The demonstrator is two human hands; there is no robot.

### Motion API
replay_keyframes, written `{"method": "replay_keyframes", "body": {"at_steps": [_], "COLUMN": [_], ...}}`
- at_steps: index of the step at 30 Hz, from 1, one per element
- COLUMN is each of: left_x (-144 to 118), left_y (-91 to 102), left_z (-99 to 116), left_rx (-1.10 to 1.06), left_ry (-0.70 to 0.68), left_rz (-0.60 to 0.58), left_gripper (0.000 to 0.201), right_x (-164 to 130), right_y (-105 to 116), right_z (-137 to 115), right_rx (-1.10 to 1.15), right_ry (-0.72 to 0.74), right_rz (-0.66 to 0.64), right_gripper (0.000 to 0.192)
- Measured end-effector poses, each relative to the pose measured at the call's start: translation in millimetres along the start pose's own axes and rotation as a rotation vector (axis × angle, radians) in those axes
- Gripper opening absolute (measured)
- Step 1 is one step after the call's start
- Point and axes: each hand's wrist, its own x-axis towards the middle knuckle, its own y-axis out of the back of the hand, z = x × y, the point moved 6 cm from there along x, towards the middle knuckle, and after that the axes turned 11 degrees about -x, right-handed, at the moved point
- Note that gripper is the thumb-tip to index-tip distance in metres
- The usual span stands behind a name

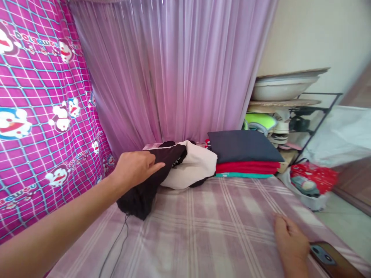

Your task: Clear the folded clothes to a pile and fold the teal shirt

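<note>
Nearest, the right hand (pixel 290 241) lies flat on the plaid sheet (pixel 208 231), fingers loosely together and holding nothing, with a phone (pixel 333 262) just beside it at the bed's edge. A thin cable (pixel 116 243) trails over the sheet on the left side. Further in, the left hand (pixel 135 168) reaches across and grips a black garment (pixel 145 185) by its upper edge; the thumb lies along the top and the fingers curl under the fabric, though the fingertips are hidden by it. The garment hangs from the hand in a loose bunch, its lower end touching the sheet, and its far part drapes over a white cloth (pixel 194 166) heaped behind. It looks light and limp, likely to sag and slip out of shape, so a hold on a hem or seam would probably steady it better than a fistful of the middle. Just beside the white cloth sits a folded stack (pixel 246 156), dark on top, red and teal below. Beyond hang a purple curtain (pixel 174 69) and, on the left, a pink cartoon cloth (pixel 40 116); a rack (pixel 295 112) stands at the right.
</note>
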Motion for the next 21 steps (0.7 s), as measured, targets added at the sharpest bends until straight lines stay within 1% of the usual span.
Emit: {"method": "replay_keyframes", "body": {"at_steps": [3, 4, 6, 7, 8, 9, 11, 12, 14, 16, 17, 18, 19, 20, 21], "left_x": [30.7, 43.5, 69.0, 79.0, 85.8, 88.5, 79.8, 68.6, 36.1, 2.6, -8.5, -12.6, -8.0, 5.4, 26.1], "left_y": [-26.4, -37.2, -61.1, -73.2, -84.2, -93.7, -106.9, -110.2, -112.8, -109.1, -104.6, -97.7, -88.1, -75.9, -60.9], "left_z": [24.5, 29.6, 31.3, 30.1, 29.2, 29.8, 37.2, 42.8, 54.3, 63.2, 63.9, 61.7, 56.0, 46.9, 35.2], "left_rx": [0.008, 0.040, 0.126, 0.164, 0.193, 0.207, 0.196, 0.176, 0.122, 0.041, 0.005, -0.033, -0.068, -0.097, -0.124], "left_ry": [-0.094, -0.100, -0.032, 0.012, 0.043, 0.048, -0.025, -0.084, -0.216, -0.364, -0.416, -0.445, -0.444, -0.416, -0.375], "left_rz": [-0.052, -0.065, -0.131, -0.188, -0.251, -0.311, -0.400, -0.425, -0.493, -0.577, -0.623, -0.654, -0.657, -0.627, -0.563], "left_gripper": [0.040, 0.047, 0.067, 0.069, 0.063, 0.052, 0.030, 0.025, 0.024, 0.028, 0.031, 0.035, 0.038, 0.042, 0.044], "right_x": [-0.5, -0.5, -0.2, -0.1, -0.1, -0.2, -0.6, -0.9, -1.4, -1.5, -1.4, -1.3, -1.2, -1.0, -0.9], "right_y": [0.4, 0.5, 1.2, 1.5, 1.8, 2.0, 1.8, 1.5, 0.4, -1.0, -1.6, -2.2, -2.8, -3.5, -4.1], "right_z": [-1.1, -1.1, -1.3, -1.6, -1.9, -2.3, -2.6, -2.6, -2.6, -2.9, -3.3, -3.7, -4.0, -4.3, -4.5], "right_rx": [-0.006, -0.006, 0.006, 0.017, 0.029, 0.040, 0.052, 0.052, 0.037, 0.003, -0.016, -0.032, -0.047, -0.061, -0.075], "right_ry": [-0.015, -0.021, -0.023, -0.020, -0.015, -0.010, -0.008, -0.008, -0.005, 0.008, 0.019, 0.031, 0.040, 0.047, 0.052], "right_rz": [-0.005, -0.006, -0.007, -0.009, -0.010, -0.011, -0.011, -0.010, -0.004, 0.004, 0.009, 0.013, 0.014, 0.013, 0.008], "right_gripper": [0.046, 0.047, 0.046, 0.046, 0.045, 0.045, 0.044, 0.044, 0.045, 0.046, 0.047, 0.048, 0.049, 0.051, 0.052]}}
